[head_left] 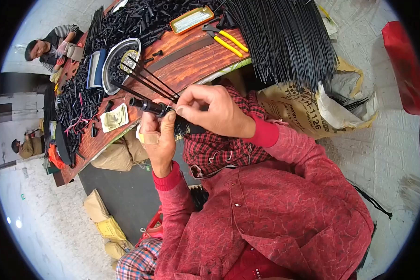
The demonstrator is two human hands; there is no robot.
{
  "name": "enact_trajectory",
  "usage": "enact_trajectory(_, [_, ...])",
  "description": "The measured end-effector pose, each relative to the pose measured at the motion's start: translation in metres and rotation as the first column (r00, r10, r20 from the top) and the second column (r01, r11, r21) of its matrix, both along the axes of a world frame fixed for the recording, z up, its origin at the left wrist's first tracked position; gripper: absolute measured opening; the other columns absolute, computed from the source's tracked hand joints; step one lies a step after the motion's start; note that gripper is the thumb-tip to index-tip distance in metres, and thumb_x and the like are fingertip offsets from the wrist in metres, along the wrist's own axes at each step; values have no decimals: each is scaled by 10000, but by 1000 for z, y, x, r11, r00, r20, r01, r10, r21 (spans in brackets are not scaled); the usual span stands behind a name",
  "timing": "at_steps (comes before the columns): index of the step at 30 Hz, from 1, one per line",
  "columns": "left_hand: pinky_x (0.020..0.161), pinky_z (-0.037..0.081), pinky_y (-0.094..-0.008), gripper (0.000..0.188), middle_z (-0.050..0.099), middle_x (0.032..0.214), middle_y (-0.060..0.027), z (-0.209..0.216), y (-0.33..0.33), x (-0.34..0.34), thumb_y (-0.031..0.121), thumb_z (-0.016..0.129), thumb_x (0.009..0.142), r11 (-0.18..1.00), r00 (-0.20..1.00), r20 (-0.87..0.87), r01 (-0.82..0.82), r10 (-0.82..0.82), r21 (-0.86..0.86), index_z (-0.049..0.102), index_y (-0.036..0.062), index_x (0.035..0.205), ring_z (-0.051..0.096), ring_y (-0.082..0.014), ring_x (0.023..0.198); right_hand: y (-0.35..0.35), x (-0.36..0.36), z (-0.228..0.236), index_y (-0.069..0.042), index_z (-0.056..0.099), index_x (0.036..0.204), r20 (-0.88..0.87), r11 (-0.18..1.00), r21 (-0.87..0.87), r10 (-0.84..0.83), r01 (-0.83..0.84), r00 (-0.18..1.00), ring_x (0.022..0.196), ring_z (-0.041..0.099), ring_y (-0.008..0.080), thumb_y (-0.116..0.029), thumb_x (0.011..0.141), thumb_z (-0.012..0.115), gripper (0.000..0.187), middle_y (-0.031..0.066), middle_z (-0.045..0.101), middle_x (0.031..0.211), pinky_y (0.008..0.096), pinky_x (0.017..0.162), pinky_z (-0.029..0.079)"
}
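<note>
My left hand (157,142), a bandage round one finger, is closed on a black tubular fitting (143,104), its open end pointing up and to the left. Several thin black rods (153,83) slant from beside the fitting toward the table; which fingers grip them is hidden. Right beside the left thumb, my right hand (215,112) makes a pinch at the fitting's near end. Whatever lies between its thumb and forefinger is too small to make out.
On the wooden table (182,65) are an oval metal tray (108,86), yellow-handled pliers (229,44), an orange-rimmed tray (171,24), a flat metal bar (179,54) and heaped black fittings (135,23). Long black rods (284,42) overhang a sack (289,107). Two people are further left.
</note>
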State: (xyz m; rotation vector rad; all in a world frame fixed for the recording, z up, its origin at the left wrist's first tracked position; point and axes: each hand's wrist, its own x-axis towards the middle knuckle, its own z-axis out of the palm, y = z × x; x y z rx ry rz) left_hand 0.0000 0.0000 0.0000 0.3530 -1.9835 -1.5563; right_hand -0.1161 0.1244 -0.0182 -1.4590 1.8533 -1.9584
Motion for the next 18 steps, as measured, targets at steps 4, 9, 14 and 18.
enact_trajectory(4, [703,429,-204,166,604,882,6,1,3,-1,73,644,908,999,1000,7,-21,21,-31,594,8,1054,528,-64,793,5,-3,5,-10,641,949,668,935,-88,311,-343,676,661,542,54,-106,878,663,121,-11,601,766,237,609,475])
enact_trajectory(9, [686,426,-205,175,599,880,13,3,6,-6,76,648,906,999,999,-12,-48,48,-3,588,11,1057,520,-61,775,9,-13,20,-11,652,1008,255,986,-16,163,-164,953,644,530,59,-65,828,698,193,0,607,812,236,617,473])
enact_trajectory(14, [693,436,-222,179,594,876,0,2,9,-7,61,620,913,997,998,33,-59,61,-54,579,0,1076,518,-71,785,5,-19,30,-55,693,943,-160,999,-24,-37,34,986,672,625,185,-56,765,725,182,65,634,819,293,594,497])
enact_trajectory(18, [679,441,-236,203,583,873,-10,3,9,-5,42,600,904,977,995,14,-90,94,-193,579,-12,1098,510,-87,764,2,-15,30,-69,698,863,-225,988,-95,-137,118,965,672,649,242,-71,766,717,99,77,642,780,326,565,501])
